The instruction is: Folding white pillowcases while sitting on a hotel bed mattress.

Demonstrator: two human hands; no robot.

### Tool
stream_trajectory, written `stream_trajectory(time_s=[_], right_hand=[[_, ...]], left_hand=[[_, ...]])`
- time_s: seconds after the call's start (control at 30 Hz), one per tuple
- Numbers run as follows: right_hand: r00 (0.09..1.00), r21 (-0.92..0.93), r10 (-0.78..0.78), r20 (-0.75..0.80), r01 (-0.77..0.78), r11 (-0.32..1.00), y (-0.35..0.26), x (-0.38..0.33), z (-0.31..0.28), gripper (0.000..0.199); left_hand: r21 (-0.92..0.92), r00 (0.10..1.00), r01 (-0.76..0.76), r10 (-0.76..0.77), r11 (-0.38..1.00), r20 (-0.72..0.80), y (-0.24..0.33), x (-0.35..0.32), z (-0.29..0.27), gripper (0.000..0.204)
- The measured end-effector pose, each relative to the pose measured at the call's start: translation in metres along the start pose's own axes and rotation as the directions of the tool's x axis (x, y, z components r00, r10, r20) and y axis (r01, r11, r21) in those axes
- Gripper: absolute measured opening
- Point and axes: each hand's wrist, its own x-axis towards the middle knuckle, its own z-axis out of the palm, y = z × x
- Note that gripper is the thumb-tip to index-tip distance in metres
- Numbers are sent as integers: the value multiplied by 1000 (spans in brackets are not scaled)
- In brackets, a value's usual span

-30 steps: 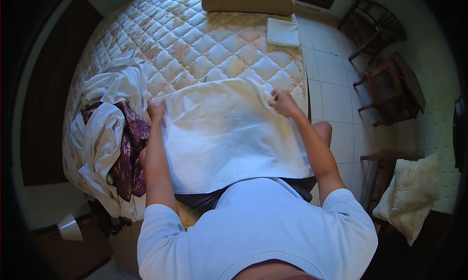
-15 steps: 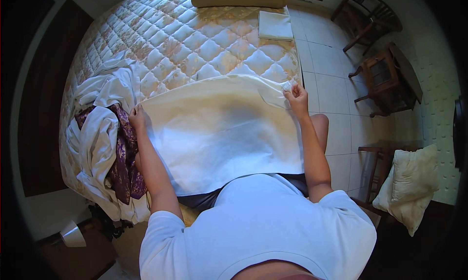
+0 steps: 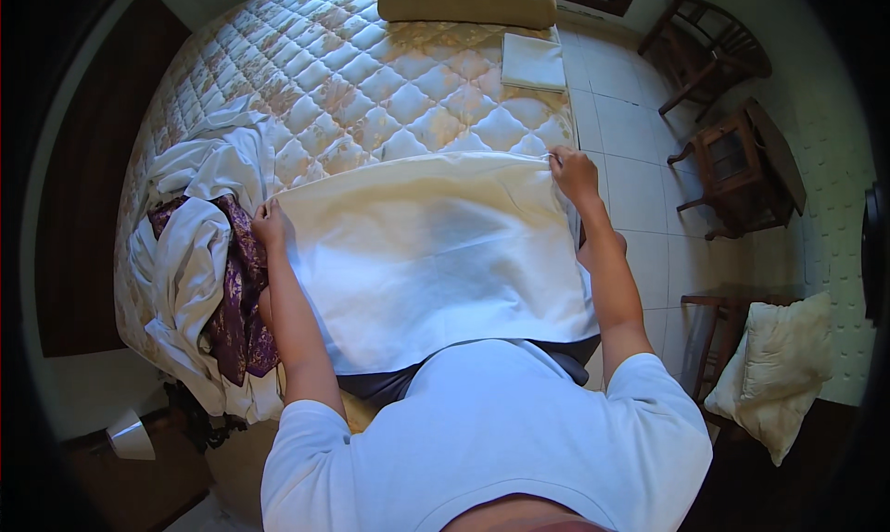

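A flat white cloth, shaped like a pillowcase (image 3: 426,263), is stretched across my lap, its far edge lying over the near part of the mattress (image 3: 371,96). My left hand (image 3: 269,224) pinches its far left corner, beside a crumpled heap of white sheets (image 3: 190,254). At the far right corner, my right hand (image 3: 575,174) grips the same edge near the mattress's side. Between the hands the edge runs nearly straight, with soft creases below it. Purple patterned fabric (image 3: 241,291) lies in the heap next to my left forearm.
A rolled tan blanket (image 3: 468,1) and a folded white cloth (image 3: 534,62) rest farther up the bed. To the right stand a wooden chair (image 3: 709,45), a small wooden cabinet (image 3: 742,166) and another chair bearing cream pillows (image 3: 774,370). A lampshade (image 3: 131,437) is at lower left.
My right hand has moved slightly outward and up, drawing the pillowcase's far right corner straight; the fold there has flattened. My left hand keeps its corner, almost still.
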Motion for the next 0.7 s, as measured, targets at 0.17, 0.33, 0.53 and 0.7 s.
stream_trajectory(time_s=[0.17,0.33,0.53,0.7], right_hand=[[949,232,260,178,-297,926,26,41,15,22],[635,676,232,737,-693,-250,72,66,-7,31],[787,807,192,587,-586,-64,75,75,-82,30],[989,918,-63,137,-150,-366,55,125,-164,25]], left_hand=[[-117,1000,5,-2,993,21,5,-3,-1,26],[-239,992,109,-120,965,-31,20,0,-11,28],[-504,991,50,20,862,132,105,24,-79,26],[-591,978,12,113,807,175,224,70,-146,29]])
